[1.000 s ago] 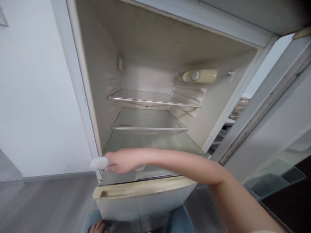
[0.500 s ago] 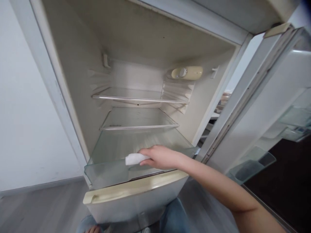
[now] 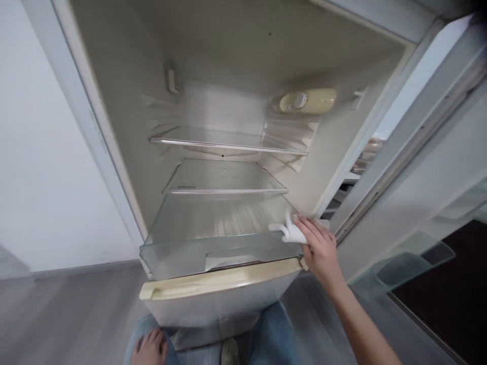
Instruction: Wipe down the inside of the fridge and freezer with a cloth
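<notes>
My right hand (image 3: 319, 248) grips a folded white cloth (image 3: 292, 233), whose loose ends stick out to the left. The cloth is at the right end of the clear drawer (image 3: 171, 261) in the bottom of the fridge; whether it presses on the rim I cannot tell. At the bottom left, my left hand (image 3: 150, 347) rests on my knee in blue jeans, its fingers lying loosely over it and nothing in them.
Two glass shelves, an upper one (image 3: 228, 142) and a lower one (image 3: 228, 177), sit above the drawer. A cream lamp housing with a dial (image 3: 314, 100) is on the right wall. The fridge door (image 3: 429, 167) stands wide on the right. A cream-topped lower front (image 3: 224, 284) juts toward my knees.
My right hand has moved from the middle of the drawer to its right end with the cloth. More of my left hand shows, and the view has shifted a little.
</notes>
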### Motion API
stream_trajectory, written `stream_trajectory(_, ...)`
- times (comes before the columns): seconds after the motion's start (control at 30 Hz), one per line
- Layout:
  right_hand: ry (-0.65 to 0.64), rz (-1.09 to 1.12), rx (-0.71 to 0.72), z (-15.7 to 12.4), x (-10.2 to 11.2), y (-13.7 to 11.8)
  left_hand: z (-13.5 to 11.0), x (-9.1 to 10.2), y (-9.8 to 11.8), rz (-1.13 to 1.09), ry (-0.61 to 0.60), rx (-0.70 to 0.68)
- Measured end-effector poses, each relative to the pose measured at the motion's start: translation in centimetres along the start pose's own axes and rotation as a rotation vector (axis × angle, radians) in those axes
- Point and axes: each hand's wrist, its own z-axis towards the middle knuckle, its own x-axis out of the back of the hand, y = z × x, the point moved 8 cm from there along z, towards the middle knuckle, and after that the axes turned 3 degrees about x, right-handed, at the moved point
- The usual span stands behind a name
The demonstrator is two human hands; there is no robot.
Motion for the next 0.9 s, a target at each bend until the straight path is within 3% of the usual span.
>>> stream_trajectory(0.1,0.149,-0.051,-0.067,-2.4,-0.9,-0.6,-0.3,0.5,0.2,-0.049,0.023,-0.015)
stream_trajectory(0.23,0.23,-0.039,-0.183,-4.0,-2.7,-2.1,-0.2,1.1,0.6,-0.109,0.047,-0.051)
stream_trajectory(0.5,0.314,0.024,-0.222,-3.0,-5.2,-9.4,-0.5,1.3,0.7,-0.131,0.065,-0.044)
stream_trajectory(0.73,0.323,0.248,0.054,-0.9,-7.7,-20.6,0.1,0.6,0.5,-0.109,0.058,-0.044)
stream_trajectory(0.83,0.323,0.317,0.156,0.0,-8.3,-23.3,0.5,-0.2,0.1,-0.075,0.045,-0.036)
stream_trajectory(0.9,0.307,0.322,0.218,0.5,-8.2,-23.5,0.7,-0.6,-0.1,-0.057,0.027,-0.03)
